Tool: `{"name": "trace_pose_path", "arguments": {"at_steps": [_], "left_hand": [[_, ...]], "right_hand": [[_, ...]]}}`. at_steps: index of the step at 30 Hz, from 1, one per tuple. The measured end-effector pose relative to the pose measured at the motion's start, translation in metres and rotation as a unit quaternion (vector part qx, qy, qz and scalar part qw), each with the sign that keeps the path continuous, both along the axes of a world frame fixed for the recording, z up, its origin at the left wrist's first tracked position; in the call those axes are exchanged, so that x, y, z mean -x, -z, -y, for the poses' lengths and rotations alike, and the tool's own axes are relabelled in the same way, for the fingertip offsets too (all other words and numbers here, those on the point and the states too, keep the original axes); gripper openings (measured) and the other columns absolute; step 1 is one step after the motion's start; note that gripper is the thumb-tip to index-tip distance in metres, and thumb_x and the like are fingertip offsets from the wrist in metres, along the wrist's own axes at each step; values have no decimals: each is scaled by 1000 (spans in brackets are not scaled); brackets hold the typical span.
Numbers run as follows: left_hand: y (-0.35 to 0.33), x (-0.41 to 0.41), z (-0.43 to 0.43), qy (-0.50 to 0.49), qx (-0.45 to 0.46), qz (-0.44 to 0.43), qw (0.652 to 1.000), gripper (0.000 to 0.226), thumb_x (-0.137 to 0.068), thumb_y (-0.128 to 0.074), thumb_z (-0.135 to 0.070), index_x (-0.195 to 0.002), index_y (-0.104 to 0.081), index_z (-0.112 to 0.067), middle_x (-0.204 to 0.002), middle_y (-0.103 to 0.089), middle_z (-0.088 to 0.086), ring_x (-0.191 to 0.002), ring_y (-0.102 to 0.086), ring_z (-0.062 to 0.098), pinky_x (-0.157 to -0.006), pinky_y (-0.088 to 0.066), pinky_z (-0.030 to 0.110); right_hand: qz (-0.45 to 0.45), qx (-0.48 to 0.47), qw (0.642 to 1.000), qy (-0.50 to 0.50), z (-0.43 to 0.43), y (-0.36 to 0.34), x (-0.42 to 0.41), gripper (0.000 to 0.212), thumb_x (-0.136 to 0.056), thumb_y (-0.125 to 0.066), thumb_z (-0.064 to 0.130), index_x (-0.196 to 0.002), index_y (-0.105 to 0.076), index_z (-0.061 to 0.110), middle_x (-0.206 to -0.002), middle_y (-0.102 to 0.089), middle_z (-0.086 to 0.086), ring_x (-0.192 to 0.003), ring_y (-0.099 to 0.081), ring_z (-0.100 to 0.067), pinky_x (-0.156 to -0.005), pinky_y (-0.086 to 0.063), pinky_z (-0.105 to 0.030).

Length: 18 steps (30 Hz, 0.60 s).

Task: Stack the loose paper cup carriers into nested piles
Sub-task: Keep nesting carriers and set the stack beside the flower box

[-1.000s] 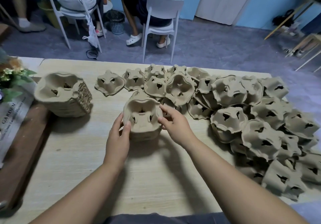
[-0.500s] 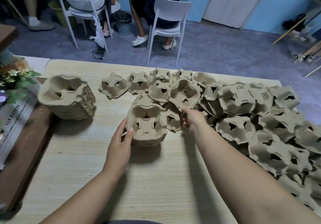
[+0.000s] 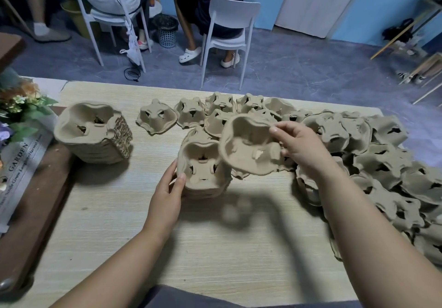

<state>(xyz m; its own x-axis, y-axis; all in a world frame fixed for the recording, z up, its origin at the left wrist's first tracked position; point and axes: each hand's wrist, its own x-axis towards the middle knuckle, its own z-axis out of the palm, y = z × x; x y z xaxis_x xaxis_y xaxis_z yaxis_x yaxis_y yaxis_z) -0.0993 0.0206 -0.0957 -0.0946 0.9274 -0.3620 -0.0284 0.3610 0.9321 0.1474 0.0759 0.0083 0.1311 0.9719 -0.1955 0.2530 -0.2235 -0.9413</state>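
While the left hand [image 3: 167,188] rests with thumb and fingers curled against the near-left side of the small nested pile [image 3: 203,171] on the table [image 3: 143,248], the right hand [image 3: 301,147] pinches a single carrier [image 3: 248,149] by its rim, tilted in the air just right of and above that pile. A taller finished pile [image 3: 93,133] stands well left of the small pile, and loose carriers [image 3: 382,164] lie heaped behind it and to its right.

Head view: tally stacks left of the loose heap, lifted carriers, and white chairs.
Stacks: 2 (left stack, middle stack)
Lifted carrier: 1, in right hand
White chairs: 2
Total: 5
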Motion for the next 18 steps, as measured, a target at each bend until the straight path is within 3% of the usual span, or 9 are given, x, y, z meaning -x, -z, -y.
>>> {"name": "trace_pose_path", "arguments": {"at_steps": [2, 4, 5, 8, 10, 14, 18], "left_hand": [[-1, 0, 0, 0, 0, 12, 1000, 28, -99, -47, -33, -118, -49, -55, -135, -50, -19, -129, -46, 6, -107, -40, 34], [-5, 0, 0, 3, 3, 18, 1000, 30, -102, -37, -36, -126, -50, -48, -133, -51, -18, -121, -49, 0, -93, -43, 20], [-7, 0, 0, 3, 7, 28, 1000, 32, -103, -32, -39, -130, -49, -44, -132, -52, -16, -117, -50, 1, -91, -44, 21], [-8, 1, -1, 7, 9, 61, 998, 43, -92, -25, -58, -125, -51, -46, -134, -54, -10, -122, -52, 14, -103, -43, 38], [-8, 2, 0, 9, 8, 69, 998, 51, -81, -28, -64, -124, -50, -48, -137, -53, -9, -124, -51, 14, -105, -42, 39], [-8, 2, 3, 21, 5, 62, 998, 57, -85, -42, -70, -135, -45, -43, -136, -51, -13, -123, -49, 10, -104, -42, 36], [-5, 5, 2, 40, -12, 26, 999, 38, -82, -62, -57, -117, -49, -56, -126, -56, -24, -120, -52, 2, -103, -42, 33]], "right_hand": [[3, 11, 999, -51, -3, -2, 15, 13, -90, -60, 11, -81, -65, 19, -60, -60, 13, -44, -48, 4, -42, -38, -10], [24, 9, 995, -94, -9, 2, 30, 10, -87, -64, 13, -79, -66, 19, -64, -62, 10, -46, -47, 4, -46, -37, -10], [34, 9, 993, -111, -12, 5, 36, 7, -86, -65, 15, -80, -67, 18, -68, -62, 7, -49, -47, 4, -48, -38, -11], [40, 4, 993, -112, -22, 15, 51, 6, -85, -67, 15, -80, -65, 12, -71, -59, 0, -54, -46, -2, -49, -38, -11], [34, -3, 995, -89, -27, 21, 59, 9, -85, -68, 15, -78, -63, 13, -66, -57, 1, -53, -45, -5, -47, -37, -12], [73, -16, 994, -78, -36, 35, 67, 17, -82, -72, 20, -71, -59, 19, -59, -55, 5, -46, -42, -5, -48, -37, -18], [142, -22, 985, -91, -34, 52, 69, 20, -78, -76, 21, -74, -56, 23, -64, -53, 8, -57, -46, -4, -59, -39, -16]]}}
